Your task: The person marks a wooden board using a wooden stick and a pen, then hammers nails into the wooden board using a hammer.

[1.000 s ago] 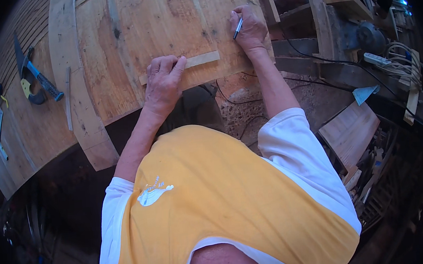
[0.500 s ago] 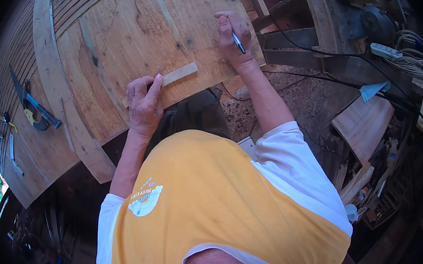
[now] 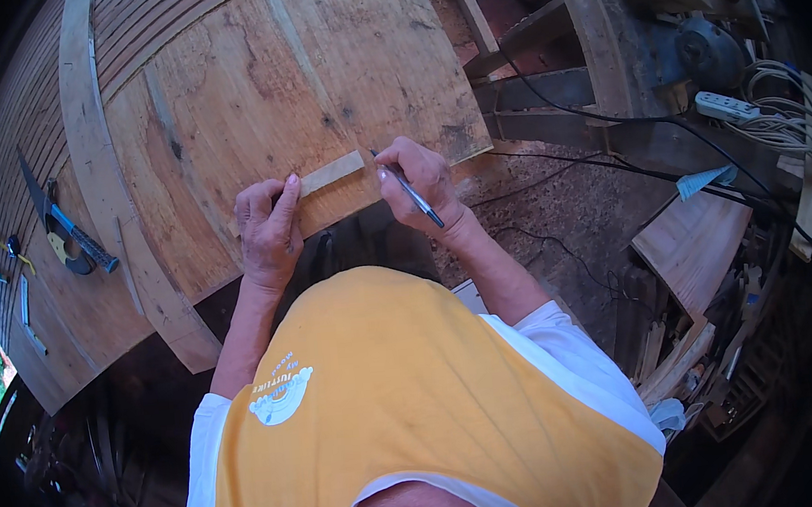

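A small flat wood strip [image 3: 333, 172] lies on the plywood bench top [image 3: 231, 96], close to its near edge. My left hand [image 3: 269, 228] is closed on the strip's left end, thumb on top. Just beyond the strip's right end, my right hand [image 3: 420, 188] grips a dark pen [image 3: 418, 201] between thumb and fingers. The pen's tip points away from me, near the board's surface. Whether it touches the board I cannot tell.
On the left part of the bench lie a hand saw [image 3: 39, 201] and a hammer [image 3: 85, 241]. A long thin board [image 3: 91, 126] runs across the bench. To the right are a power strip [image 3: 726, 106], coiled cable [image 3: 786, 109], black cords and a wood panel [image 3: 693, 245] among scraps.
My right hand with the pen has come nearer to me and left, down to the strip's right end. My left hand keeps its hold on the strip.
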Demonstrator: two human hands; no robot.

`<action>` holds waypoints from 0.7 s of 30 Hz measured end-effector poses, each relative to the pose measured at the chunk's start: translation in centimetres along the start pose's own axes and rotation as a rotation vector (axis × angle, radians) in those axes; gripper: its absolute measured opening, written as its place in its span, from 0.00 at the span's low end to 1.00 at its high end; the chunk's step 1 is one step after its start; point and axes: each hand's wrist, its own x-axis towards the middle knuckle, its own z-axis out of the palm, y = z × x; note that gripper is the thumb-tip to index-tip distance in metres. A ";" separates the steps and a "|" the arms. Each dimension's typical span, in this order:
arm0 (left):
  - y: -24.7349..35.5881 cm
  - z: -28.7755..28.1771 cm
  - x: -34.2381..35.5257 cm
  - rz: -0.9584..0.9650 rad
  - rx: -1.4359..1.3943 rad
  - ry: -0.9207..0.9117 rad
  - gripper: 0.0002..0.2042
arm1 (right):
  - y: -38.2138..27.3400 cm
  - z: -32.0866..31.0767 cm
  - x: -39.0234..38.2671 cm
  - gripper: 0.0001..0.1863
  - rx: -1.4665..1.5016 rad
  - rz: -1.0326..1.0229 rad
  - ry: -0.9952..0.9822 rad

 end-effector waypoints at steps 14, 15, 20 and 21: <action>-0.1 -0.1 0.0 -0.005 -0.004 0.007 0.22 | 0.0 -0.3 0.3 0.06 0.090 0.156 -0.071; -0.1 0.0 0.0 -0.006 -0.006 0.004 0.22 | 0.0 -0.2 0.5 0.06 0.090 0.160 -0.072; -0.1 0.0 0.0 -0.001 -0.007 0.012 0.20 | -0.3 0.0 1.3 0.05 0.017 0.035 -0.110; -0.1 0.0 0.0 -0.003 -0.008 0.010 0.20 | -0.3 -0.1 1.3 0.05 0.018 0.037 -0.112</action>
